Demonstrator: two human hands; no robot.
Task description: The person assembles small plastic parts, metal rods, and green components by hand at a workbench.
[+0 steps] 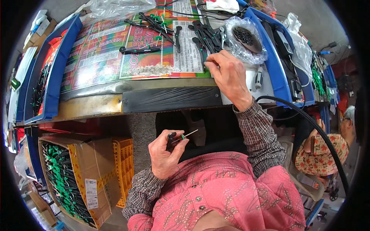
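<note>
Above my lap, my left hand is closed round a black-handled piece with a bit of green and a thin metal rod pointing up to the right. My right hand reaches over the table's front edge, fingers curled together; whatever is in its fingertips is too hidden to name. Just beyond it lies a heap of black handle-like parts. Farther left on the table is a pile of similar black pieces with green bits and metal rods. One black piece lies apart, nearer me.
A plastic-wrapped bowl of small black parts stands right of the heap. Blue bins flank the table. At lower left, a cardboard box full of green-and-black pieces stands beside an orange crate. A thick black cable arcs at right, near another person.
</note>
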